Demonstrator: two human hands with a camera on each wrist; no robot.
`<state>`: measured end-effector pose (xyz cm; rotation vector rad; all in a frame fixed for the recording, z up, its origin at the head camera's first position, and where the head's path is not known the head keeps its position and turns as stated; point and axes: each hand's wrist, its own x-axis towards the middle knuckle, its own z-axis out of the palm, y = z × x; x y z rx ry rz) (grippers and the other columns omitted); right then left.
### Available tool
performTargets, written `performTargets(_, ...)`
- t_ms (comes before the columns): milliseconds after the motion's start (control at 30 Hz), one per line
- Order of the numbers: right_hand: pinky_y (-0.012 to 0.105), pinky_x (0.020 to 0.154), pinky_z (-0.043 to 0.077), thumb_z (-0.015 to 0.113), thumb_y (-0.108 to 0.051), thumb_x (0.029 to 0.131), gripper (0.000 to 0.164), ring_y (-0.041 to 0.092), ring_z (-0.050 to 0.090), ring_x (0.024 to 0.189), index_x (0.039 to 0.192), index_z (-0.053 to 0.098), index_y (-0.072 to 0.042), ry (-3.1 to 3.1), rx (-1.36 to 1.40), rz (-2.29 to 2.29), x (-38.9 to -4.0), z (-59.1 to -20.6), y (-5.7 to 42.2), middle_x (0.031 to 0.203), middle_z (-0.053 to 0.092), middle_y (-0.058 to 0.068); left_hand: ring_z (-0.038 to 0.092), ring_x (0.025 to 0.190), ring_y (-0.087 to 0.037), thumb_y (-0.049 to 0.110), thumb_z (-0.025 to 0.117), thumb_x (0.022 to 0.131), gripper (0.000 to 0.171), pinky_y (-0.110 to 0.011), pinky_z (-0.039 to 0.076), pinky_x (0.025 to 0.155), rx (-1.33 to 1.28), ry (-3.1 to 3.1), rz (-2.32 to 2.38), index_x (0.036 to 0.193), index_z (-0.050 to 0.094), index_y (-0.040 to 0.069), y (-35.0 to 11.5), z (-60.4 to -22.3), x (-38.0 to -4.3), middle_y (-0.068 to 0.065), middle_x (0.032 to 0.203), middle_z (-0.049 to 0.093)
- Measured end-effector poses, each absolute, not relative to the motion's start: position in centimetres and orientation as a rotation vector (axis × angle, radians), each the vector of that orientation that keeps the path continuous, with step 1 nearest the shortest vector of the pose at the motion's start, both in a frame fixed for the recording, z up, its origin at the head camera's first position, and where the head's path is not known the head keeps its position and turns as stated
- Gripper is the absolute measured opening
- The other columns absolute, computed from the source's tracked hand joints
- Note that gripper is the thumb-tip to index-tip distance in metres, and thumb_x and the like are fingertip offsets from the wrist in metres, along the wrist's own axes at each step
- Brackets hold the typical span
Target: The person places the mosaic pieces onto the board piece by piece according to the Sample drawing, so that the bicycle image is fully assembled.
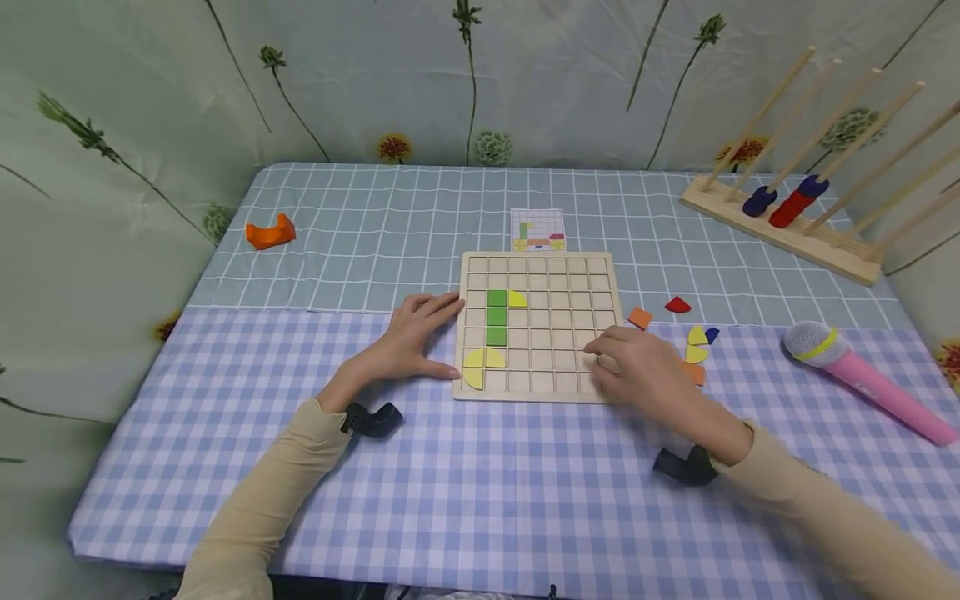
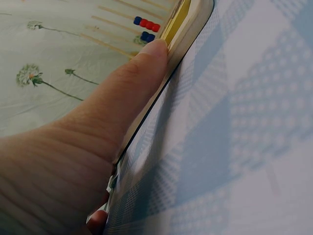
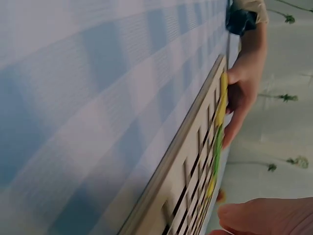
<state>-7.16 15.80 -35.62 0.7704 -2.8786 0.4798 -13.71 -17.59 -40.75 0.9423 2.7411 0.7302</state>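
Head view: wooden grid board (image 1: 562, 337) lies flat before the person, straddling checked cloth (image 1: 480, 475) and grey-blue cloth (image 1: 375, 233). Left hand (image 1: 408, 342) at its left edge, thumb and fingers spread apart; left wrist view puts the thumb tip against the rim. Likely a brace against sliding. Right hand (image 1: 641, 362) over the near right cells, fingers bent down; cannot tell whether the tips meet or pinch a piece, since the hand masks them and right wrist view shows too little. On the board: green squares (image 1: 497, 317), three in a column; one yellow quarter-round (image 1: 517, 298) beside the farthest; three yellow pieces (image 1: 473, 378) grouped toward the near left corner. Pattern card (image 1: 537, 225) sits at the far edge, presumably for reading at a glance. Off the right edge, probably for short reach: orange square (image 1: 640, 317), red piece (image 1: 678, 305), two yellow quarter-rounds (image 1: 696, 354), blue piece (image 1: 712, 335), and a second orange piece (image 1: 694, 373) just beside the right hand. Edges: raised cell walls should check sideways slip. Widest room is the cloth nearest the person; tightest, the strip by the loose pieces, where a dragging hand could nudge them. Microphone (image 1: 870, 387), peg rack (image 1: 780, 229) and orange block (image 1: 272, 232) stand well apart.
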Motion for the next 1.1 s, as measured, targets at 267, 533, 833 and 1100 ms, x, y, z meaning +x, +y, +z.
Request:
performTargets(267,0.033,0.06,0.05,0.073,-0.007,0.075,0.018,0.022,0.064,0.081,0.093,0.073,-0.006,-2.996,0.704,0.362,-6.4,-35.4,18.9,0.092,0.07,0.007,0.021,0.135,-0.033,0.047,0.081,0.067,0.102,-0.053,0.02,0.104,0.948,2.742,0.732,0.148,0.029,0.012,-17.5,-40.6,-13.7,-0.008,0.156,0.025)
performTargets(533,0.037,0.067,0.052,0.072,-0.006,0.076,0.024,0.02,0.059,0.075,0.1,0.072,-0.003,-3.123,0.601,0.356,-6.1,-35.4,20.6,0.099,0.069,0.012,0.021,0.134,-0.032,0.047,0.081,0.067,0.102,-0.053,0.02,0.104,0.939,2.741,0.733,0.148,0.029,0.012,-17.5,-40.6,-13.7,-0.008,0.156,0.024)
performTargets(833,0.039,0.072,0.054,0.073,-0.003,0.074,0.025,0.024,0.064,0.084,0.098,0.072,-0.002,-3.126,0.748,0.322,-6.5,-36.0,21.9,0.096,0.069,0.01,0.021,0.135,-0.033,0.045,0.081,0.067,0.102,-0.054,0.02,0.105,0.939,2.738,0.739,0.148,0.029,0.012,-17.5,-40.6,-13.6,-0.009,0.156,0.025)
performTargets(1100,0.034,0.067,0.052,0.076,-0.008,0.073,0.026,0.016,0.059,0.077,0.099,0.072,-0.003,-3.081,0.819,0.344,-7.0,-36.4,22.3,0.094,0.066,0.008,0.021,0.134,-0.034,0.044,0.081,0.067,0.101,-0.054,0.021,0.103,0.95,2.742,0.749,0.148,0.03,0.01,-17.4,-40.3,-13.4,-0.01,0.156,0.025)
